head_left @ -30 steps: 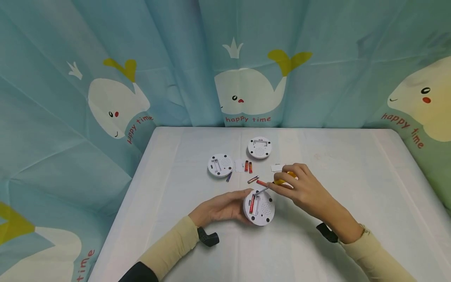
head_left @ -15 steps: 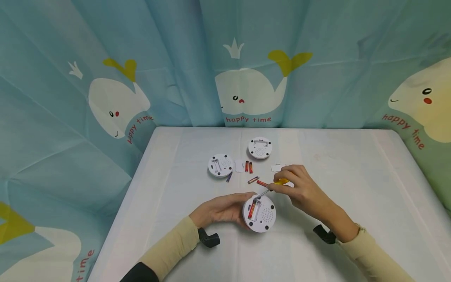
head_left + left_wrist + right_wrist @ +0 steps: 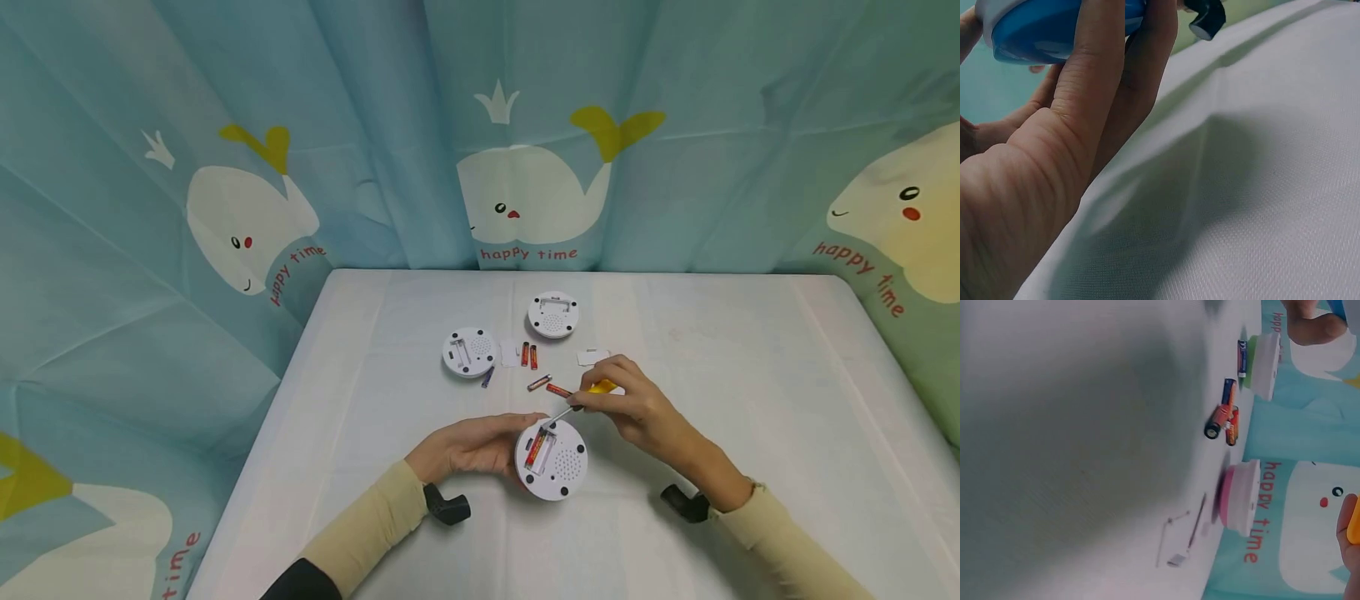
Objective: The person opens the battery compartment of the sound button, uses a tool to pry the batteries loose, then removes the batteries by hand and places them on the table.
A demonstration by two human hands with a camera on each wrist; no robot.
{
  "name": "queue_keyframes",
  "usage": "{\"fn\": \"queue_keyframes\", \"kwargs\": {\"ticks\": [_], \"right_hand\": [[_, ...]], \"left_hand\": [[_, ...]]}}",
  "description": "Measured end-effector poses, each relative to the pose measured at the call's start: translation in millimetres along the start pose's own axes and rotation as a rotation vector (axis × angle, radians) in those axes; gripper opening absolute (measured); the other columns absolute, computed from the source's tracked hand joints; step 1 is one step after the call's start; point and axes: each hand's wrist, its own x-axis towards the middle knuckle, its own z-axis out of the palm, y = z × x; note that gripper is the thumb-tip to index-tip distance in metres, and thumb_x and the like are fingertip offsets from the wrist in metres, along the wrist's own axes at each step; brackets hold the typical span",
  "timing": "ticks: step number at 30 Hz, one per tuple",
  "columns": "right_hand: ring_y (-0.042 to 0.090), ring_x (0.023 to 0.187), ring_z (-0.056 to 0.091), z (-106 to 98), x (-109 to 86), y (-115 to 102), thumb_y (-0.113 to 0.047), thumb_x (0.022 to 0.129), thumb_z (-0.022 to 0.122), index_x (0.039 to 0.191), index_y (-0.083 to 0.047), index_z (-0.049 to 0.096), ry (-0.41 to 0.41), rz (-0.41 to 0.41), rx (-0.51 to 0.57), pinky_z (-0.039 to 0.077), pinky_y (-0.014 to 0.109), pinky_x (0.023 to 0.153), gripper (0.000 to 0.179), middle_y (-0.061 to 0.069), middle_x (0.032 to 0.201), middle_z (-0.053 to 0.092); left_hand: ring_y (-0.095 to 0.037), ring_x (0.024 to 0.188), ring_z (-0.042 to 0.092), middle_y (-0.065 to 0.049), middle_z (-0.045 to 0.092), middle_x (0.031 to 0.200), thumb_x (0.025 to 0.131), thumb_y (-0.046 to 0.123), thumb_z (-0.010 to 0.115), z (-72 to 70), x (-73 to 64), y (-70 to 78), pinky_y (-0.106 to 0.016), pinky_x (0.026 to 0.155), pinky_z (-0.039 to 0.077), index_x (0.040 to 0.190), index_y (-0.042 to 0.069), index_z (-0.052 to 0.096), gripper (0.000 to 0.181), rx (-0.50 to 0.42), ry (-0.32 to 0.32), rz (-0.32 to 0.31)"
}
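Note:
My left hand [image 3: 480, 446] grips a round white device [image 3: 567, 477] by its left side, its underside turned up. In the left wrist view its blue shell [image 3: 1038, 31] rests against the fingers of the left hand [image 3: 1054, 150]. One red battery [image 3: 535, 448] lies slanted in the device's uncovered battery slot, beside a vacant bay. My right hand [image 3: 637, 408] pinches a screwdriver with a yellow handle [image 3: 603, 387]. Its thin metal shaft [image 3: 561, 415] slopes down to the battery's upper end. In the right wrist view only part of the right hand [image 3: 1349, 550] shows, around the yellow handle.
Two similar devices stand upside down behind, one green-sided [image 3: 1263, 365] and one pink-sided [image 3: 1241, 497]. Between them and the hands lie several loose batteries [image 3: 534, 357], including a purple one [image 3: 487, 377], and two white battery covers [image 3: 510, 353]. A printed curtain [image 3: 390, 167] hangs behind the white table [image 3: 360, 358].
The held device has come slightly nearer to the person and turned a little, so the battery lies more slanted. The right hand has shifted slightly left, the screwdriver staying at the battery's end.

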Motion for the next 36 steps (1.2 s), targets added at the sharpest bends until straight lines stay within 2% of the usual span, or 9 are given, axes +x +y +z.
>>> {"fn": "queue_keyframes", "kwargs": {"ticks": [3, 8, 11, 15, 20, 22, 28, 31, 36], "right_hand": [[0.020, 0.108, 0.054, 6, -2.3, 2, -0.028, 0.106, 0.054, 0.111, -0.017, 0.081, 0.055, -0.015, 0.048, 0.040, 0.013, 0.108, 0.029, 0.003, 0.106, 0.067], [0.021, 0.107, 0.055, 16, -6.9, 6, -0.026, 0.102, 0.062, 0.107, -0.012, 0.082, 0.120, -0.027, 0.101, 0.045, 0.014, 0.101, 0.025, 0.005, 0.104, 0.067], [0.021, 0.107, 0.056, 21, -10.8, 8, -0.026, 0.101, 0.064, 0.106, -0.010, 0.082, 0.144, -0.014, 0.124, 0.047, 0.014, 0.098, 0.024, 0.006, 0.103, 0.067], [0.020, 0.106, 0.056, 27, -15.5, 10, -0.022, 0.098, 0.068, 0.106, -0.007, 0.081, 0.174, 0.010, 0.194, 0.048, 0.014, 0.096, 0.022, 0.008, 0.102, 0.067], [0.019, 0.107, 0.058, 34, -18.5, 7, -0.011, 0.093, 0.073, 0.108, -0.003, 0.080, 0.211, 0.045, 0.293, 0.049, 0.013, 0.096, 0.018, 0.012, 0.104, 0.067], [0.017, 0.109, 0.058, 37, -19.3, 5, -0.002, 0.090, 0.075, 0.108, -0.002, 0.080, 0.216, 0.072, 0.326, 0.049, 0.013, 0.097, 0.019, 0.012, 0.105, 0.067], [0.009, 0.112, 0.058, 42, -22.6, -2, 0.026, 0.074, 0.074, 0.110, -0.003, 0.079, 0.213, 0.207, 0.402, 0.049, 0.013, 0.097, 0.046, 0.009, 0.108, 0.066], [0.006, 0.110, 0.059, 44, -24.2, -7, 0.026, 0.076, 0.073, 0.110, -0.004, 0.079, 0.218, 0.274, 0.419, 0.049, 0.012, 0.095, 0.046, 0.006, 0.110, 0.067], [0.005, 0.108, 0.061, 48, -26.1, -17, 0.022, 0.083, 0.071, 0.110, 0.000, 0.078, 0.260, 0.341, 0.459, 0.050, 0.013, 0.094, 0.036, 0.006, 0.110, 0.067]], "left_hand": [[-0.026, 0.123, 0.060, -0.011, 0.051, 0.149, 0.112, 0.036, 0.043, -0.5, 0.2, 0.5, -0.050, 0.097, 0.058, 0.166, 0.014, 0.021, 0.063, 0.015, -0.001, -0.008], [-0.025, 0.125, 0.059, -0.012, 0.049, 0.152, 0.112, 0.036, 0.043, -2.2, 0.7, 0.5, -0.064, 0.113, 0.041, 0.167, 0.015, 0.020, 0.063, 0.019, -0.004, -0.014], [-0.025, 0.124, 0.059, -0.011, 0.050, 0.151, 0.111, 0.039, 0.046, -3.4, 1.8, -0.2, -0.061, 0.110, 0.046, 0.167, 0.015, 0.020, 0.066, 0.020, -0.005, -0.014], [-0.024, 0.122, 0.060, -0.010, 0.051, 0.149, 0.108, 0.044, 0.054, -5.6, 3.4, -1.9, -0.049, 0.097, 0.058, 0.167, 0.015, 0.019, 0.074, 0.005, 0.001, -0.013], [-0.023, 0.119, 0.063, -0.011, 0.052, 0.147, 0.096, 0.053, 0.070, -6.9, 6.4, -4.1, -0.044, 0.090, 0.061, 0.166, 0.014, 0.021, 0.094, -0.009, 0.010, -0.002], [-0.023, 0.118, 0.064, -0.012, 0.053, 0.146, 0.093, 0.056, 0.073, -7.3, 7.4, -5.0, -0.045, 0.091, 0.061, 0.166, 0.012, 0.021, 0.099, -0.003, 0.010, 0.004], [-0.022, 0.114, 0.065, -0.013, 0.053, 0.143, 0.081, 0.064, 0.080, -6.9, 10.5, -6.6, -0.042, 0.086, 0.061, 0.166, 0.013, 0.019, 0.117, 0.003, 0.008, 0.008], [-0.021, 0.114, 0.065, -0.014, 0.051, 0.145, 0.074, 0.066, 0.083, -5.9, 10.3, -5.6, -0.041, 0.086, 0.061, 0.167, 0.013, 0.017, 0.126, 0.001, 0.006, 0.005], [-0.021, 0.119, 0.061, -0.016, 0.042, 0.156, 0.073, 0.068, 0.082, -6.4, 7.5, -3.9, -0.054, 0.105, 0.051, 0.168, 0.011, 0.013, 0.130, 0.021, 0.019, 0.009]]}}
